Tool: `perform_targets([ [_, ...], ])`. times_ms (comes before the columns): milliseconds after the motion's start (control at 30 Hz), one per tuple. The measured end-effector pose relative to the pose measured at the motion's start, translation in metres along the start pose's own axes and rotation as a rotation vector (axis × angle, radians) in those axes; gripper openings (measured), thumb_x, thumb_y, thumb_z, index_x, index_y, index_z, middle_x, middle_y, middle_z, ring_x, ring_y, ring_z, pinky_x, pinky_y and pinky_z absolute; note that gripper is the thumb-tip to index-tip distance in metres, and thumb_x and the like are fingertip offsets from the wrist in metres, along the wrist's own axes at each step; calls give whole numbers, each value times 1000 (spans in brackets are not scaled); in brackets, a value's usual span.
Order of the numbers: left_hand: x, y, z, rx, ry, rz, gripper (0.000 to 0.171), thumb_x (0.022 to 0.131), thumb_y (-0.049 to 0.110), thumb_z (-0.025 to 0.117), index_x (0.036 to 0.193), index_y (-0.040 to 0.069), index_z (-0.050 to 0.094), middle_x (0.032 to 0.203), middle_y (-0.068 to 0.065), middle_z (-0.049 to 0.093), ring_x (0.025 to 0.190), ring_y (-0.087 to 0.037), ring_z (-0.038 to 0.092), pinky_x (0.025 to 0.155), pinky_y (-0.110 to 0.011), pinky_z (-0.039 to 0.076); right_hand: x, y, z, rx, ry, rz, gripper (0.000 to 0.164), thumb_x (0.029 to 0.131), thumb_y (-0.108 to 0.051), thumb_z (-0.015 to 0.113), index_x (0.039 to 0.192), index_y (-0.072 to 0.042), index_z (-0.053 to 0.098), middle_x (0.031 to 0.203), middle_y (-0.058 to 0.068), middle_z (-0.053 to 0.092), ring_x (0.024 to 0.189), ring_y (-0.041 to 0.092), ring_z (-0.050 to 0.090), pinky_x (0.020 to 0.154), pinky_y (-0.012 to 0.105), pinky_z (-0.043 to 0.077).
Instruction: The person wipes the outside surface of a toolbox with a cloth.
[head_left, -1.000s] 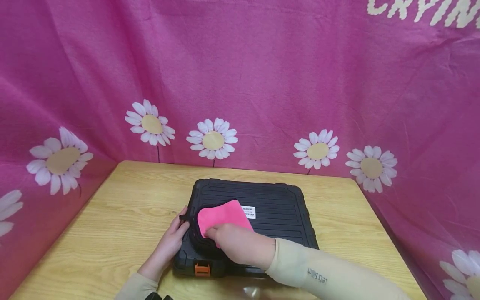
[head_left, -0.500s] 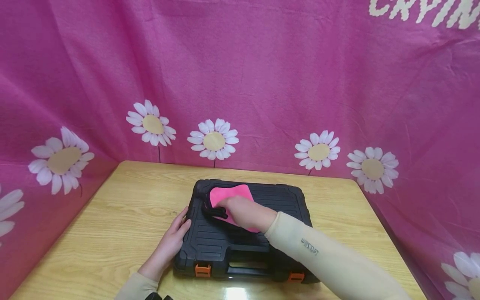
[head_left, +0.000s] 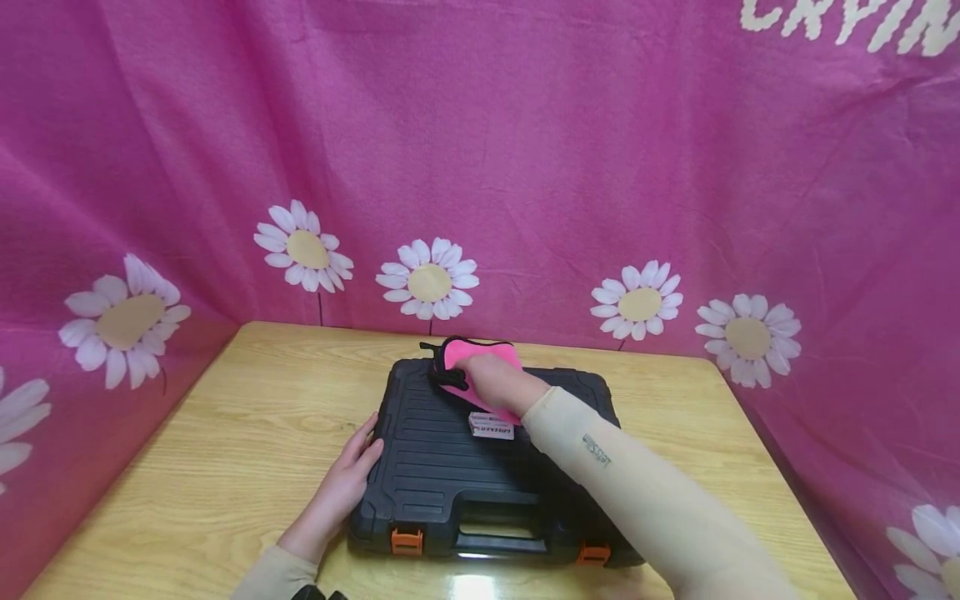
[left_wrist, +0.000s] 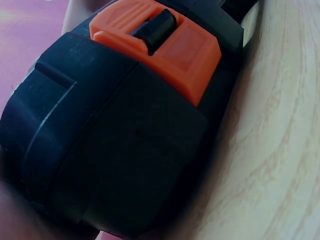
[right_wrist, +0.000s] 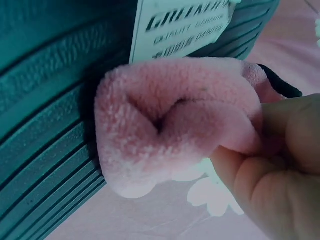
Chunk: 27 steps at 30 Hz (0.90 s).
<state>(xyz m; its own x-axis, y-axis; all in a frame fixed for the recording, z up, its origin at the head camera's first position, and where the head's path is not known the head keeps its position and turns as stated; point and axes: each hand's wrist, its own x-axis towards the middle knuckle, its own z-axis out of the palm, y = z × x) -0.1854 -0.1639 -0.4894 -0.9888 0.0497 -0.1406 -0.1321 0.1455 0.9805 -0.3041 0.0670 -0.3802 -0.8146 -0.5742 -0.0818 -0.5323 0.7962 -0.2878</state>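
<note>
A black plastic tool case (head_left: 427, 454) with a ribbed lid lies flat on the table. My left hand (head_left: 345, 483) rests along its left side, fingers fairly straight and the thumb at the edge. Close over the far part of the lid, my right hand (head_left: 497, 383) pinches a bright pink cloth (head_left: 480, 348) with black edging. In the right wrist view the cloth (right_wrist: 130, 100) is fluffy and bunched between thumb and fingers, beside a white printed label (right_wrist: 180, 30). An orange latch (left_wrist: 190, 55) on the case's front fills the top of the left wrist view.
The wooden table (head_left: 240, 417) reaches back to a magenta cloth backdrop (head_left: 525, 167) printed with white daisies. At the case's front are a carry handle (head_left: 498, 542) and a second orange latch (head_left: 594, 554).
My right hand has moved the cloth from the lid's near left to its far edge, uncovering the handle and the label. My left hand stays at the case's side.
</note>
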Motion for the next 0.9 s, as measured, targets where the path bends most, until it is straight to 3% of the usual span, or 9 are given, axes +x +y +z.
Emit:
perform_targets([
  [167, 0, 0, 1, -4, 3, 5, 61, 112, 28, 42, 166, 10, 17, 168, -31, 15, 153, -49, 24, 123, -62, 25, 10, 7, -2, 25, 7, 62, 25, 106, -2, 48, 110, -14, 69, 79, 1, 54, 82, 18, 55, 83, 30, 46],
  [433, 0, 1, 2, 4, 13, 13, 60, 112, 26, 42, 165, 9, 18, 167, -31, 17, 152, -49, 25, 123, -62, 25, 17, 11, -3, -80, 7, 72, 23, 103, 0, 52, 118, -8, 68, 82, 4, 59, 83, 21, 58, 90, 36, 52],
  [667, 0, 3, 2, 36, 18, 17, 61, 112, 29, 42, 165, 8, 19, 168, -29, 13, 154, -49, 20, 123, -63, 22, 10, 0, 3, -208, 53, -43, 11, 99, -2, 62, 91, -8, 66, 77, 5, 64, 75, 20, 58, 81, 34, 55],
  [767, 0, 2, 1, 49, 24, 14, 61, 112, 29, 42, 165, 8, 19, 169, -29, 12, 155, -49, 18, 124, -63, 20, 5, -7, 4, -229, 32, -62, 9, 99, -2, 63, 92, -6, 67, 77, 8, 66, 73, 20, 55, 80, 34, 55],
  [900, 1, 1, 1, 68, 30, 5, 60, 112, 28, 41, 165, 9, 20, 170, -27, 11, 155, -49, 15, 125, -63, 17, -5, -16, 5, -244, -25, -55, 6, 97, -3, 68, 101, -4, 71, 87, 9, 72, 78, 20, 60, 88, 33, 58],
])
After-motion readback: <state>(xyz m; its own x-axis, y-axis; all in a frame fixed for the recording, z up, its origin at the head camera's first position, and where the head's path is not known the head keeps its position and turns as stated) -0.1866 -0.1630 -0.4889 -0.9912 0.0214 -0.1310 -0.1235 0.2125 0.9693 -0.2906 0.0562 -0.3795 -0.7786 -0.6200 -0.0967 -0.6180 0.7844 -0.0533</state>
